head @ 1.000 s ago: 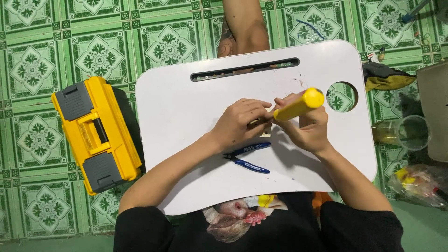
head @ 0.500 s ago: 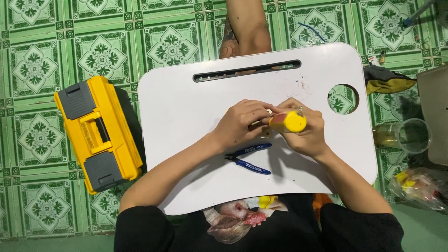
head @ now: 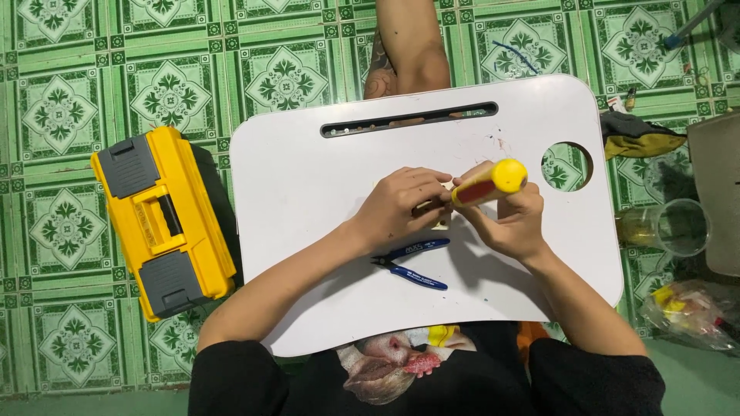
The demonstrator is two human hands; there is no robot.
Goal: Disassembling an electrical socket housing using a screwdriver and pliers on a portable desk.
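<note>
Over the middle of the white lap table (head: 308, 200), my right hand (head: 512, 223) grips a yellow-handled screwdriver (head: 489, 182), its shaft slanting down-left into a small part (head: 439, 206) pinched in my left hand's (head: 401, 204) curled fingers, above the blue pliers (head: 412, 262).

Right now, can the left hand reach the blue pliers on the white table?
Probably yes. The blue pliers lie on the white table just below the left hand, with nothing between them. But that hand pinches a small part, so it must let go first.
</note>
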